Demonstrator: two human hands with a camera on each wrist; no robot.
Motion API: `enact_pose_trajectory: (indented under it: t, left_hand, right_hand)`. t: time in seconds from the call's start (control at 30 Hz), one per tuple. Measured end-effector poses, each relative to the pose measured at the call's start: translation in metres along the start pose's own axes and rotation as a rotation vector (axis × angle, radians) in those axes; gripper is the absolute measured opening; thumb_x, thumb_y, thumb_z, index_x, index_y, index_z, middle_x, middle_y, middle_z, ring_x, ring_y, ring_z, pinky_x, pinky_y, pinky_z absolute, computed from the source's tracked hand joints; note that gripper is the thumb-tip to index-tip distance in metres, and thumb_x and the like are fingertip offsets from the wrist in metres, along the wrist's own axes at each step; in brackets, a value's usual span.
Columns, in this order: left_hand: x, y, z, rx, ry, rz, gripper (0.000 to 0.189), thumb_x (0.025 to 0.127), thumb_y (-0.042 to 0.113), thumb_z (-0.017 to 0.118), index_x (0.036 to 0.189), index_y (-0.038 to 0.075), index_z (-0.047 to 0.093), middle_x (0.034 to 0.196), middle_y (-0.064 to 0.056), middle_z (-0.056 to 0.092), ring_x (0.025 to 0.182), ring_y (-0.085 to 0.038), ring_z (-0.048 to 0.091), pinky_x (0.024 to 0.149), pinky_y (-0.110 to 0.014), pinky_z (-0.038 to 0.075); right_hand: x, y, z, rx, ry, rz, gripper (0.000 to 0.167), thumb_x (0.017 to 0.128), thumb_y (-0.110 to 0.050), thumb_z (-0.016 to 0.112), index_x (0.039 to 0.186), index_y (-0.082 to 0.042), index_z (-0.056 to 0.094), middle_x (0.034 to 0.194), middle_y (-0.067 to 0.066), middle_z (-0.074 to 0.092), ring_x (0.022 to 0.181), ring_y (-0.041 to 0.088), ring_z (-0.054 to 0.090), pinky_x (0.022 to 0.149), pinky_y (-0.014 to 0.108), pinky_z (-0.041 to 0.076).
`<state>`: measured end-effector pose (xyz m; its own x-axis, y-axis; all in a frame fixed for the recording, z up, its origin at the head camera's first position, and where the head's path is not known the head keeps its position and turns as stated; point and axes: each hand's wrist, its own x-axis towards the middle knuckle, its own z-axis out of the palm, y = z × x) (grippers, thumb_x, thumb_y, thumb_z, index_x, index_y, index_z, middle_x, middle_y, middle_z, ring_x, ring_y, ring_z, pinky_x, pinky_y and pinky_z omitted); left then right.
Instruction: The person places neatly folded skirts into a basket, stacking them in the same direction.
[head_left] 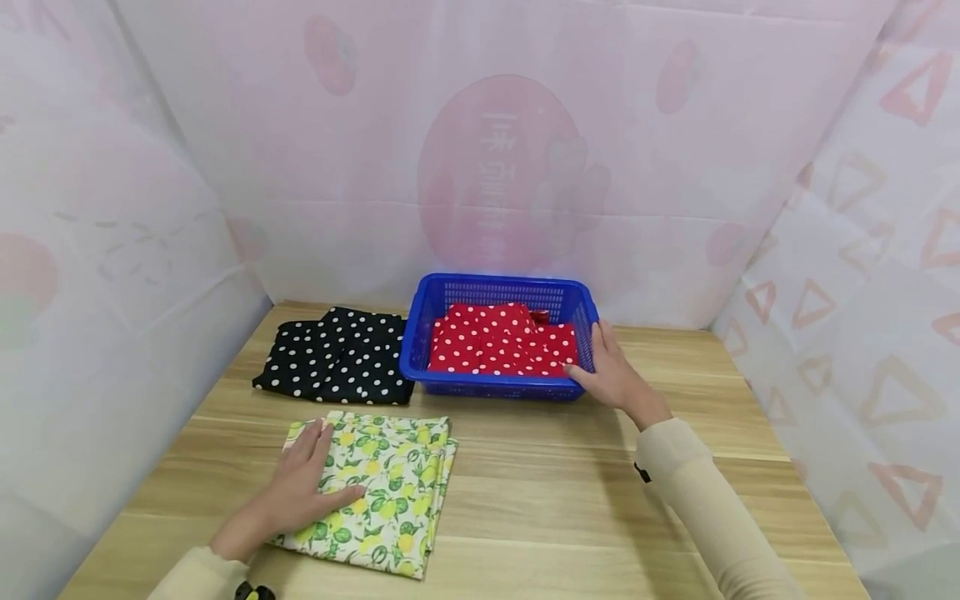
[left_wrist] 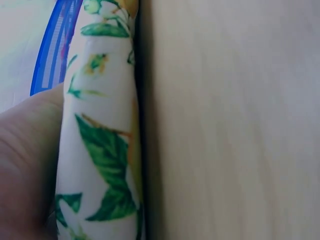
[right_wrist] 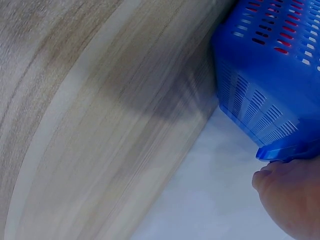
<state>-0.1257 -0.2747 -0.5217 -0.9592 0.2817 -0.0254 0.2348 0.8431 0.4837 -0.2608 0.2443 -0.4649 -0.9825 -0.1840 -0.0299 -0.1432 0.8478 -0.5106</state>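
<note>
My left hand [head_left: 303, 492] rests flat, fingers extended and thumb spread, on a folded white cloth with a lemon and leaf print [head_left: 397, 508]. That cloth lies at the front left of the table; its folded edge fills much of the left wrist view. At the right front corner of a blue plastic basket [head_left: 495, 380], my right hand [head_left: 617, 379] grips the rim, its thumb over the front edge and its fingers along the right side. Inside the basket lies red cloth with white dots [head_left: 487, 337]. The right wrist view shows the basket's slotted outer wall [right_wrist: 265, 80] above the hand.
Left of the basket, touching or nearly touching it, lies a folded black cloth with white dots [head_left: 337, 358]. A wooden tabletop [head_left: 525, 500] carries everything. Pale printed sheets [head_left: 675, 208] stand as walls behind and on both sides.
</note>
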Motion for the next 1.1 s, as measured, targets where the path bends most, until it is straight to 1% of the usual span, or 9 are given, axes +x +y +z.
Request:
enact_pose_trajectory:
  t: [0.23, 0.4, 0.57, 0.83, 1.1]
  left_hand:
    - [0.008, 0.023, 0.012, -0.003, -0.019, -0.008, 0.121, 0.090, 0.069, 0.069, 0.165, -0.009, 0.014, 0.173, -0.035, 0.003, 0.160, -0.056, 0.005, 0.124, -0.079, 0.003]
    - [0.017, 0.038, 0.022, -0.001, -0.027, -0.014, 0.123, 0.090, 0.072, 0.067, 0.165, -0.008, 0.012, 0.174, -0.033, 0.002, 0.161, -0.054, 0.003, 0.124, -0.078, 0.002]
    - [0.025, 0.054, 0.031, -0.009, -0.043, -0.031, 0.124, 0.090, 0.073, 0.067, 0.166, -0.008, 0.010, 0.174, -0.033, 0.000, 0.161, -0.054, 0.001, 0.125, -0.078, 0.002]
    - [0.036, 0.079, 0.045, -0.044, -0.092, -0.051, 0.125, 0.091, 0.072, 0.067, 0.166, -0.007, 0.006, 0.174, -0.031, -0.007, 0.162, -0.052, -0.007, 0.126, -0.076, -0.002]
    - [0.046, 0.103, 0.064, -0.066, -0.094, -0.065, 0.126, 0.090, 0.072, 0.068, 0.167, -0.005, 0.006, 0.175, -0.028, -0.008, 0.164, -0.048, -0.009, 0.128, -0.074, -0.001]
  right_hand:
    - [0.000, 0.001, 0.003, -0.003, -0.002, 0.012, 0.108, 0.101, -0.056, 0.053, 0.167, -0.002, -0.012, 0.177, 0.021, -0.015, 0.165, 0.045, -0.002, 0.129, 0.070, 0.015]
    - [0.000, 0.001, 0.002, 0.002, -0.001, 0.014, 0.107, 0.101, -0.055, 0.054, 0.167, -0.003, -0.013, 0.177, 0.020, -0.016, 0.165, 0.045, -0.002, 0.129, 0.070, 0.015]
    - [0.000, -0.001, 0.000, 0.002, 0.001, 0.020, 0.108, 0.101, -0.056, 0.054, 0.168, -0.004, -0.012, 0.177, 0.019, -0.016, 0.165, 0.046, -0.001, 0.128, 0.071, 0.016]
    - [0.000, -0.002, 0.002, 0.002, -0.003, 0.031, 0.108, 0.101, -0.056, 0.053, 0.167, -0.004, -0.013, 0.177, 0.019, -0.017, 0.165, 0.046, 0.000, 0.128, 0.071, 0.016]
    - [0.001, -0.002, 0.001, 0.012, 0.019, 0.019, 0.107, 0.100, -0.054, 0.055, 0.168, -0.006, -0.013, 0.177, 0.019, -0.012, 0.164, 0.045, 0.004, 0.127, 0.072, 0.019]
